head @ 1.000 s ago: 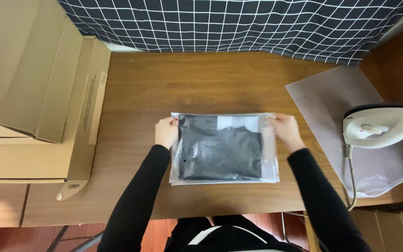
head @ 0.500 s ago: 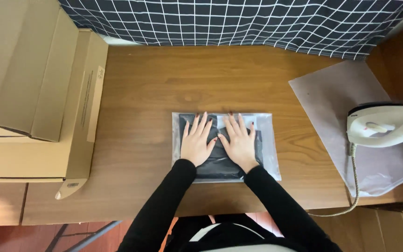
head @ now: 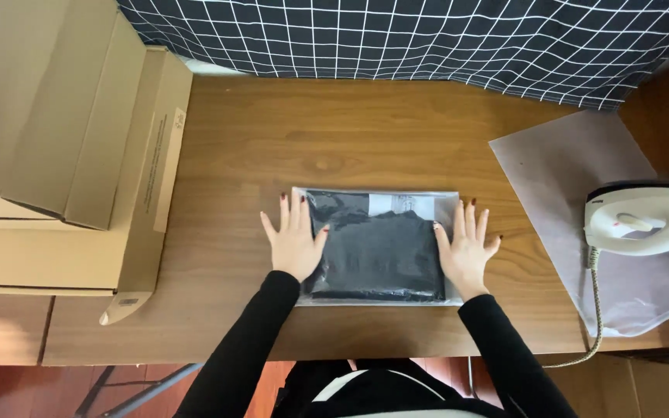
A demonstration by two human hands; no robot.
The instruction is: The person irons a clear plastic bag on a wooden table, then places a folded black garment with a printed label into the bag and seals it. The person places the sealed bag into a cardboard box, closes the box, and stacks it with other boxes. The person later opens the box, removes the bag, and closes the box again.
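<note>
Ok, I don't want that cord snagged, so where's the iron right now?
In the head view the white iron sits at the table's far right on a grey mat, apart from the right hand and the bagged dark garment.

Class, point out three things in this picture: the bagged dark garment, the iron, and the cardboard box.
bagged dark garment (head: 377, 246), head view, on the middle of the dark fabric.
iron (head: 648, 220), head view, on its white body.
cardboard box (head: 56, 108), head view, on its top flap.

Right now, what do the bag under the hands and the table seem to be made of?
The bag looks like thin clear plastic: glossy, with the dark folded fabric showing through. The table looks like wood or wood-look laminate: brown grain and a knot, matte.
</note>
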